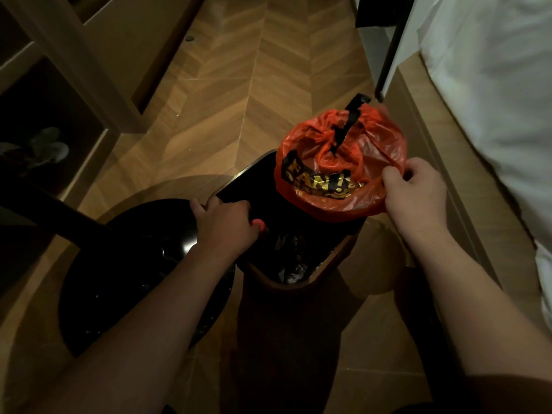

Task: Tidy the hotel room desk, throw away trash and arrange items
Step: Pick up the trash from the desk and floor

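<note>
Head camera is looking down at a person's two bare forearms over a herringbone wood floor [239,94]; the right hand [413,189] is pinching the edge of a knotted orange plastic bag [343,156] printed with black and gold lettering, fingers curled onto the plastic; the bag is hanging over the far right part of the open trash bin [298,282], its lower side touching or just above the rim, which one I cannot tell; the left hand [224,222] is gripping the dark lid [239,180] of the bin, fingers curled over its near edge and holding it tilted up; crumpled dark plastic is showing inside the bin; a round black base [125,264] is sitting on the floor just left of the bin; white bedding [493,85] is lying at the right edge; open wooden shelving [59,85] is standing at the left.
</note>
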### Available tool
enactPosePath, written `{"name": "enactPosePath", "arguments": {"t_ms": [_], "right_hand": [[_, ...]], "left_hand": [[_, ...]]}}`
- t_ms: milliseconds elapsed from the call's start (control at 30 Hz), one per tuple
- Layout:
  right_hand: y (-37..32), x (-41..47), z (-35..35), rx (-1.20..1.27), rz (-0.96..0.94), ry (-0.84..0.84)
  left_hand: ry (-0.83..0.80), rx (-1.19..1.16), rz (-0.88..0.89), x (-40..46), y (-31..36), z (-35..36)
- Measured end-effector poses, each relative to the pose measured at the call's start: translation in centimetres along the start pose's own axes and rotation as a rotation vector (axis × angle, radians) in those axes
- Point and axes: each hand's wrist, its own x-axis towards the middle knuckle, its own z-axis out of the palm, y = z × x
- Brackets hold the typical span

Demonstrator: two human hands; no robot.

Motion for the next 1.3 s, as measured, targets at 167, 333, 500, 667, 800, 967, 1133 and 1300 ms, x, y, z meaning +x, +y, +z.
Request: {"name": "enactPosePath", "arguments": {"t_ms": [167, 333, 500, 667, 800, 967, 1133, 1300], "right_hand": [[-0.2, -0.4, 0.3, -0.049, -0.096, -0.001], [-0.9, -1.0, 0.8, -0.214, -0.294, 0.021], [-1.3, -1.3, 1.7, -0.312, -0.484, -0.078], [-1.3, -1.4, 2.1, -0.297, -0.526, -0.277], [-1.5, -1.9, 2.8, -0.318, -0.542, -0.346], [-1.3, -2.2, 4.3, -0.439, -0.488, -0.641], [-0.4, -1.7, 4.5, -0.476, -0.432, -0.705], [0.1, -1.4, 4.9, -0.484, -0.44, -0.659]], "left_hand": [[0.064, -0.035, -0.011, 0.2, 0.2, -0.3], [0.204, -0.298, -0.05, 1.1, -0.6, -1.3], [0.136, -0.843, 0.016, 1.5, -0.6, -1.7], [0.106, -0.871, 0.056, 1.2, -0.5, -1.8], [0.044, -0.765, 0.096, 0.8, -0.5, -1.4], [-0.007, -0.575, 0.067, 0.7, -0.5, -1.6], [0.056, -0.425, 0.023, 0.8, -0.6, -1.6], [0.072, -0.424, 0.114, 0.9, -0.1, -1.2]]}}
